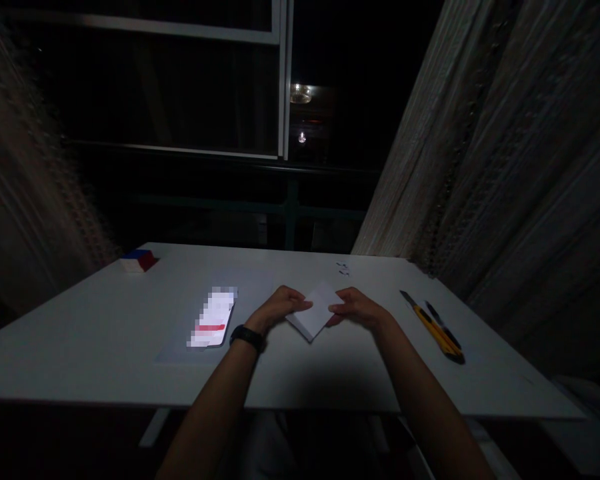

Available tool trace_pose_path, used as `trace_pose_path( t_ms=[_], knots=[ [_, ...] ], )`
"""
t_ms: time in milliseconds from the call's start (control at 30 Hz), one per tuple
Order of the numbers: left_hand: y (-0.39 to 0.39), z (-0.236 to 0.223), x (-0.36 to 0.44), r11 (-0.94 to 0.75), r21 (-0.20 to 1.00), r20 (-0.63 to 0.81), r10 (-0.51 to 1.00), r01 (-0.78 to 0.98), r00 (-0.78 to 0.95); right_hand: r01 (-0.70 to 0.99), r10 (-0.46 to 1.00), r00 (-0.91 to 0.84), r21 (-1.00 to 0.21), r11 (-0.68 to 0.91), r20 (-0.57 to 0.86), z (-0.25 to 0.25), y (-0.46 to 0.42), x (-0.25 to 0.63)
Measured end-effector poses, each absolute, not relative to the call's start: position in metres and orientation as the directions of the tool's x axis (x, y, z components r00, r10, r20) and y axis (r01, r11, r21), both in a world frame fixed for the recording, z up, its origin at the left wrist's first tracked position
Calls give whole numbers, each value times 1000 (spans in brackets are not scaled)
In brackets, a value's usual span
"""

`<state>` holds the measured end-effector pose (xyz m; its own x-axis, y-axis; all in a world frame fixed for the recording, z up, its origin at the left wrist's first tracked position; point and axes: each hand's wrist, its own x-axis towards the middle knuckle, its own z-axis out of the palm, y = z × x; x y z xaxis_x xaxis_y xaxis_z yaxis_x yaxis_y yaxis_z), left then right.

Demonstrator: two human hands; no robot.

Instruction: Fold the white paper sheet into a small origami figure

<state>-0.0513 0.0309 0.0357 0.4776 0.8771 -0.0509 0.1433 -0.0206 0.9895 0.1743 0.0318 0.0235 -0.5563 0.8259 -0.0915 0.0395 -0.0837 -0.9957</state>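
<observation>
A small white folded paper (314,313), diamond-shaped with one corner toward me, is held between my two hands just above the table. My left hand (281,307), with a dark band on its wrist, grips the paper's left corner, thumb on top. On the opposite corner my right hand (354,307) pinches the paper, its thumb on the upper face and fingers beneath. The fingers under the paper are partly hidden. Left of my left hand lies a phone (215,319) with a lit, partly blurred screen.
On the white table (105,347), a yellow box cutter (437,333) and a dark pen (441,319) lie to the right. A colored puzzle cube (138,261) sits at the far left. Tiny dark-and-white pieces (343,269) lie behind the paper. Curtains (405,133) flank a dark window.
</observation>
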Motion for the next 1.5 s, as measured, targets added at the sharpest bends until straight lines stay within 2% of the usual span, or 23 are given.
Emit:
trace_pose_path(
  t_ms=[433, 667, 933, 1133, 1200, 1300, 1400, 1500],
  knots=[
    [35, 33, -52, 41, 999, -44, 904, 18, 426, -71, 836, -548, -994, -79, -27, 25, 32, 176],
    [34, 34, -54, 62, 997, -28, 872, -53, 488, -156, 818, -575, -982, -105, 4, 23, 31, 177],
    [38, 33, -55, 30, 1000, -31, 890, 9, 454, -67, 826, -562, -993, -93, -40, 26, 31, 175],
    [39, 32, -56, 8, 1000, 0, 879, -16, 477, -100, 851, -522, -988, -120, -50, 26, 32, 176],
    [39, 31, -55, 20, 997, 17, 888, -75, 459, -146, 869, -493, -981, -125, -38, 24, 33, 174],
    [42, 29, -55, 90, 957, 35, 908, -275, 418, -246, 914, -405, -964, -100, 8, 21, 34, 168],
    [43, 30, -54, 247, 842, -38, 913, -479, 405, -355, 972, -220, -935, -4, 79, 21, 34, 157],
    [39, 33, -49, 336, 788, -71, 882, -515, 467, -399, 991, -28, -911, 106, 128, 20, 33, 143]
  ],
)
